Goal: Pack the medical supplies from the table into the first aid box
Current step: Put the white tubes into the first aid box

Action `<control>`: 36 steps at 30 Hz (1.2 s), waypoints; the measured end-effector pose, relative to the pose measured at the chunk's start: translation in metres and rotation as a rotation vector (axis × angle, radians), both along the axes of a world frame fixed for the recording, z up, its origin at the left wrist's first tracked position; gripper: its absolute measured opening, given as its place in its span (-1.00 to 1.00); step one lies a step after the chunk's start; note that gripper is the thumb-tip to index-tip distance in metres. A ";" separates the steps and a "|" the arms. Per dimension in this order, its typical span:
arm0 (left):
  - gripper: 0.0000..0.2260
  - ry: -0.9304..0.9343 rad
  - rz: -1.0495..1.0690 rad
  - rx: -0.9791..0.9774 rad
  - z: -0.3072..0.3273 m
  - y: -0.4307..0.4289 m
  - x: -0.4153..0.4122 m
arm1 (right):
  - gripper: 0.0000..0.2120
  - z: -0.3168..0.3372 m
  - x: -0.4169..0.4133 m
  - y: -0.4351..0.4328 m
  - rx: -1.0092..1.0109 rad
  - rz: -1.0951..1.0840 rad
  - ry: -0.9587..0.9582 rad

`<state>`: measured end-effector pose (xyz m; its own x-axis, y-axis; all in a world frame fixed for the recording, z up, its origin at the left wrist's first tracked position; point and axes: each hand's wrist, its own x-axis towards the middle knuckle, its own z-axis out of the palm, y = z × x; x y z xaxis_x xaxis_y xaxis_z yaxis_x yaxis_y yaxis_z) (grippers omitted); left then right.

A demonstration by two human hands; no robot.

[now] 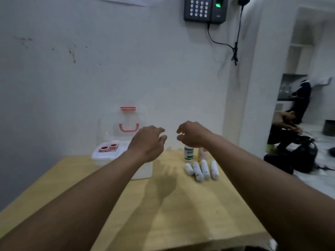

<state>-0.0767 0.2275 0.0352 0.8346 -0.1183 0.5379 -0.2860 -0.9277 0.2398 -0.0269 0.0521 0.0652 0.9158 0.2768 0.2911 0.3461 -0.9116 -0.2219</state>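
While both your arms reach out over the wooden surface (172,205), nothing is yet in either grip.

Left hand: your left hand (147,142) hovers above the first aid box (101,157), fingers loosely spread, holding nothing.

Right hand: your right hand (192,134) hangs above the bottles, fingers curled but apart, also holding nothing.

Rolls: four white wrapped rolls (202,169) lie side by side on the surface, right of the box and apart from it; judged round enough to roll off toward the right edge if you nudge them.

Bottles: a green-labelled bottle (188,153) and a pale bottle (203,153) stand upright just behind the rolls, touching or nearly so; a hand dropping from above could tip one into the other.

Box: open, two red-cored tape rolls (108,148) already in its tray; your left forearm hides its right side, so a blind drop may miss.

Lid: the clear lid (126,122) stands against the wall; a knock could swing it shut.
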 end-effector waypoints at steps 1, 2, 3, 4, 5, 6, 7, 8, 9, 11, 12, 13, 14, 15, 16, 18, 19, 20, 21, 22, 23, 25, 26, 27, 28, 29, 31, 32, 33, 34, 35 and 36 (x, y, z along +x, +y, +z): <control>-0.61 0.000 -0.018 0.010 -0.004 -0.011 -0.001 | -0.64 -0.003 -0.003 -0.009 0.007 -0.017 0.011; -0.61 0.002 -0.031 0.018 -0.009 -0.022 -0.002 | -0.64 -0.007 -0.005 -0.018 0.012 -0.030 0.021; -0.61 0.004 -0.042 0.024 -0.014 -0.031 -0.002 | -0.64 -0.011 -0.008 -0.026 0.010 -0.042 0.033; -0.61 0.007 -0.049 0.034 -0.020 -0.041 -0.002 | -0.63 -0.016 -0.010 -0.033 0.004 -0.052 0.041; -0.60 0.011 -0.054 0.044 -0.026 -0.049 -0.003 | -0.62 -0.020 -0.012 -0.040 -0.009 -0.060 0.048; -0.60 0.020 -0.058 0.049 -0.033 -0.056 -0.002 | -0.61 -0.026 -0.014 -0.045 -0.019 -0.066 0.055; -0.60 0.031 -0.061 0.050 -0.039 -0.061 -0.002 | -0.61 -0.031 -0.015 -0.050 -0.026 -0.073 0.066; -0.60 0.051 -0.061 0.047 -0.046 -0.065 0.000 | -0.62 -0.036 -0.016 -0.054 -0.031 -0.077 0.080; -0.60 0.075 -0.060 0.048 -0.053 -0.068 0.002 | -0.63 -0.041 -0.017 -0.058 -0.041 -0.079 0.099; -0.60 0.126 -0.049 0.055 -0.066 -0.071 0.006 | -0.63 -0.052 -0.017 -0.064 -0.058 -0.082 0.132; -0.60 0.154 -0.041 0.061 -0.072 -0.071 0.008 | -0.62 -0.056 -0.017 -0.067 -0.060 -0.083 0.149; -0.60 0.181 -0.032 0.072 -0.077 -0.072 0.010 | -0.62 -0.060 -0.016 -0.069 -0.061 -0.084 0.162; -0.60 0.206 -0.025 0.090 -0.082 -0.072 0.012 | -0.61 -0.064 -0.015 -0.071 -0.067 -0.081 0.170; -0.59 0.230 -0.021 0.111 -0.087 -0.073 0.015 | -0.61 -0.067 -0.014 -0.072 -0.078 -0.079 0.178; -0.57 0.257 -0.021 0.125 -0.091 -0.073 0.017 | -0.61 -0.069 -0.013 -0.073 -0.089 -0.078 0.186; -0.55 0.313 -0.036 0.150 -0.098 -0.074 0.022 | -0.61 -0.074 -0.010 -0.073 -0.115 -0.074 0.202; -0.54 0.333 -0.045 0.170 -0.101 -0.075 0.024 | -0.61 -0.077 -0.009 -0.072 -0.128 -0.073 0.209; -0.55 0.346 -0.051 0.190 -0.104 -0.075 0.027 | -0.62 -0.079 -0.008 -0.072 -0.137 -0.076 0.215; -0.55 0.355 -0.054 0.202 -0.106 -0.076 0.028 | -0.62 -0.082 -0.007 -0.072 -0.144 -0.081 0.219; -0.56 0.363 -0.057 0.202 -0.107 -0.076 0.028 | -0.63 -0.084 -0.004 -0.072 -0.145 -0.084 0.224; -0.56 0.369 -0.062 0.199 -0.108 -0.076 0.028 | -0.64 -0.087 -0.002 -0.071 -0.143 -0.086 0.230; -0.58 0.365 -0.073 0.192 -0.108 -0.075 0.029 | -0.66 -0.090 0.001 -0.069 -0.146 -0.091 0.249; -0.58 0.355 -0.077 0.188 -0.108 -0.074 0.030 | -0.66 -0.091 0.003 -0.068 -0.154 -0.089 0.256; -0.59 0.338 -0.079 0.190 -0.107 -0.073 0.030 | -0.66 -0.092 0.004 -0.067 -0.168 -0.090 0.256; -0.61 0.317 -0.079 0.197 -0.105 -0.072 0.030 | -0.65 -0.093 0.005 -0.066 -0.180 -0.095 0.249; -0.62 0.289 -0.075 0.210 -0.104 -0.071 0.030 | -0.65 -0.093 0.006 -0.065 -0.190 -0.101 0.238; -0.62 0.230 -0.052 0.216 -0.101 -0.069 0.030 | -0.66 -0.093 0.007 -0.063 -0.201 -0.110 0.215; -0.61 0.213 -0.037 0.203 -0.099 -0.069 0.030 | -0.67 -0.092 0.008 -0.063 -0.208 -0.113 0.209; -0.61 0.210 -0.021 0.183 -0.098 -0.069 0.030 | -0.68 -0.092 0.009 -0.063 -0.213 -0.112 0.208; -0.61 0.215 -0.007 0.160 -0.097 -0.070 0.032 | -0.69 -0.092 0.011 -0.062 -0.210 -0.108 0.207; -0.61 0.221 0.006 0.136 -0.097 -0.071 0.033 | -0.69 -0.093 0.012 -0.062 -0.203 -0.107 0.208; -0.61 0.224 0.019 0.116 -0.096 -0.072 0.035 | -0.70 -0.094 0.014 -0.061 -0.192 -0.111 0.209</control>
<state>-0.0420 0.1550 -0.0611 0.9342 -0.1513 0.3230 -0.2197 -0.9575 0.1869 -0.0128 -0.0092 -0.0290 0.9780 0.2035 0.0456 0.2071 -0.9734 -0.0982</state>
